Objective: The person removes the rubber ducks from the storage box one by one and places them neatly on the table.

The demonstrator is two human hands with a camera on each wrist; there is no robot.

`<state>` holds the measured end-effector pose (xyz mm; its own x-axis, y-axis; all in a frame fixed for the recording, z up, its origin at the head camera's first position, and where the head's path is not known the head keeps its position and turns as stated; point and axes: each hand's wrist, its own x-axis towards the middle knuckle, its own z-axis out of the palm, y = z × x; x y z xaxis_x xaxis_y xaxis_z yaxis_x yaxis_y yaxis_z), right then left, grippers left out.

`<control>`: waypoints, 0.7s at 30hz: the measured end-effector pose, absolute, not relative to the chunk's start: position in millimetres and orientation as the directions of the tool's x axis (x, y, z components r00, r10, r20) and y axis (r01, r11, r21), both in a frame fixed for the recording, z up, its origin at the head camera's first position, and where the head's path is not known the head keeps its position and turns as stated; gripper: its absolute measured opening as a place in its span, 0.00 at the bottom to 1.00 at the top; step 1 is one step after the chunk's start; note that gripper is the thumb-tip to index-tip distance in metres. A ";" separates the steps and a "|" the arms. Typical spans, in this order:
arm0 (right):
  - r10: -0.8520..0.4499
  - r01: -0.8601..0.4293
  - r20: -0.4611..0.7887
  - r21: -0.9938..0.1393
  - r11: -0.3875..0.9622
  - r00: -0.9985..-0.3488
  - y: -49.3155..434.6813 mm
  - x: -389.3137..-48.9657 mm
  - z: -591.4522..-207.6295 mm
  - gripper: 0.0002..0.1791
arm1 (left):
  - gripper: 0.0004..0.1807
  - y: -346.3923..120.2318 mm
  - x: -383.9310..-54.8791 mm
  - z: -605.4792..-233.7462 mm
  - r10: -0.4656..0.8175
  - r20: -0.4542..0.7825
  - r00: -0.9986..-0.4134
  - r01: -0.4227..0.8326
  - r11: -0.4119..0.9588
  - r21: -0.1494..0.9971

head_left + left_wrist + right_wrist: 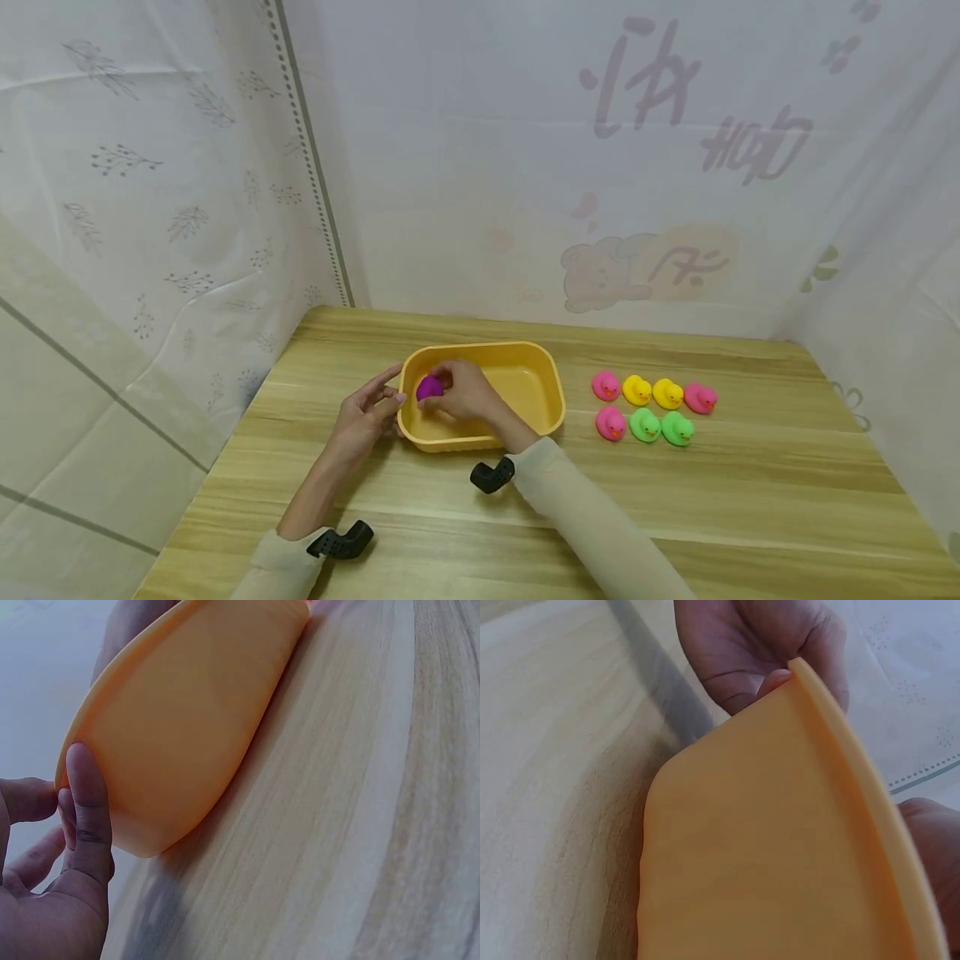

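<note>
A yellow-orange plastic tub point(525, 350) stands on the wooden table, its long side facing me. Inside it, at the left end, my right hand point(467, 392) pinches a small purple rounded toy point(429, 388) between thumb and fingers; the fingers cover part of the toy. At the tub's left end, my left hand point(363, 421) touches the rim with fairly straight fingers. The left wrist view shows its thumb point(88, 780) against the tub's outer wall point(187, 712). In the right wrist view the tub wall point(765, 825) hides most of my right hand.
Right of the tub, several small rubber ducks lie in two rows: pink point(606, 385), yellow point(637, 390) and green point(646, 425). The wooden table point(675, 517) runs back to a printed white curtain point(465, 167). Black wrist mounts point(341, 542) sit at both cuffs.
</note>
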<state>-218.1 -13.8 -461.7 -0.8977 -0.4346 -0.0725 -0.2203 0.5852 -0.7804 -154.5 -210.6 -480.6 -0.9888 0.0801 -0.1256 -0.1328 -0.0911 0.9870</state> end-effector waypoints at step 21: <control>-0.402 -0.143 -0.037 -0.902 0.407 -0.915 18.7 -195.1 -444.8 0.28 | 0.31 -212.4 -155.2 -479.8 0.083 -0.120 -0.989 -0.126 -0.068 0.990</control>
<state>-195.1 18.7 -444.8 -0.9147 -0.4024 -0.0366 -0.1429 0.4070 -0.9022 -155.2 -212.4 -479.8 -0.9893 0.0832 -0.1202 -0.1259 -0.0680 0.9897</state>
